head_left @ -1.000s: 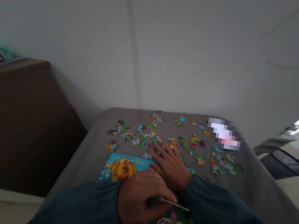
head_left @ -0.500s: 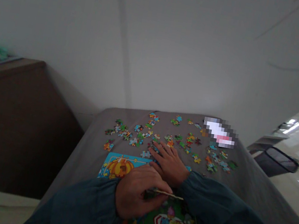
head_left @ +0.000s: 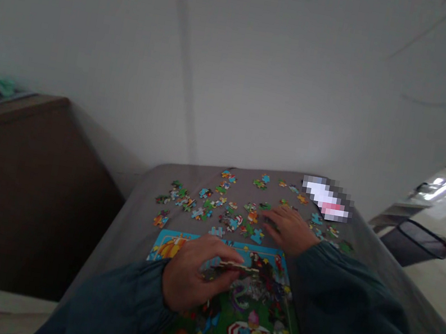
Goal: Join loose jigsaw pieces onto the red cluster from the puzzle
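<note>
Nearest the camera, two sleeves of gathered blue-green cloth (head_left: pixel 119 298) enter from the lower corners. The left hand (head_left: pixel 199 274) is above the puzzle board and pinches a thin puzzle piece (head_left: pixel 247 269) between thumb and forefinger. The piece appears edge-on as a pale, notched strip; its long axis runs left to right, its free end pointing right, toward the side of the right sleeve. Whether it is one piece or two joined cannot be told.

The puzzle board (head_left: pixel 241 312) beneath is flat and printed, with a blue far border, a green lower field and a striped awning. Its side edges run from the bottom of view toward the wall. The near end is cut off, so its longer axis cannot be confirmed.

Beyond the board's far edge, the right hand (head_left: pixel 292 229) is low among the loose pieces (head_left: pixel 233 223), fingers extended leftward, thumb apart from the forefinger; its underside is hidden. The pieces are flat, knobbed and multicoloured, scattered at various angles on grey, lightly creased cloth (head_left: pixel 125 242).

A pixelated flat object (head_left: pixel 326 198) lies slantwise at the far right corner. A dark brown, straight-edged cabinet (head_left: pixel 30 192) stands left. Behind is a smooth grey wall (head_left: pixel 264 71).
</note>
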{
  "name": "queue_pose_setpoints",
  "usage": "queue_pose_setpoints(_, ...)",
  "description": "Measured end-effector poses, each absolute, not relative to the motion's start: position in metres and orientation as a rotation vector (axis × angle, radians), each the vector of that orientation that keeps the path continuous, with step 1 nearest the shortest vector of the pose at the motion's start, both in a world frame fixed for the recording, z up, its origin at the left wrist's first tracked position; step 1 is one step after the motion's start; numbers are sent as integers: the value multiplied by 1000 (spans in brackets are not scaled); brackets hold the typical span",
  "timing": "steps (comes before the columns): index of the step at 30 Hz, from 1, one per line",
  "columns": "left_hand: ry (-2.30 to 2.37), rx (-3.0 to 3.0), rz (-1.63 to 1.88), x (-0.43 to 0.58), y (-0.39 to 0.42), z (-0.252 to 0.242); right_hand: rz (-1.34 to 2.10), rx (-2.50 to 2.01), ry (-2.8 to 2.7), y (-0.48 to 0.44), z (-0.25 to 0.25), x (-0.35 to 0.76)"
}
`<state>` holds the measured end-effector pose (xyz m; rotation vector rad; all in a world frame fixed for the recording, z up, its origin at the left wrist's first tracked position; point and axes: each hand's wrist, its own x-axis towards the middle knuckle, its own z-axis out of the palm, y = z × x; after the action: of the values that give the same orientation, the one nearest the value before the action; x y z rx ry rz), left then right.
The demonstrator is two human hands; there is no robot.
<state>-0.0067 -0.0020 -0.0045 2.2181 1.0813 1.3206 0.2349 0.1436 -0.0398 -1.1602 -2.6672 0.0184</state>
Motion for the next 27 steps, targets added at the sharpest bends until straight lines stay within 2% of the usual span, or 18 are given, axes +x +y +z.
queue_pose_setpoints(9,1078,2298,1272,-10,2,5,269,-1294,-2669,155,-34,261)
queue_pose_setpoints(18,1103,2446,1187,-3,0,-2,147,-1348,-2537,167,-35,269)
queue_pose_setpoints(27,1132,2455,1177,-3,1,-3,199,-1297,-2614,161,-38,267)
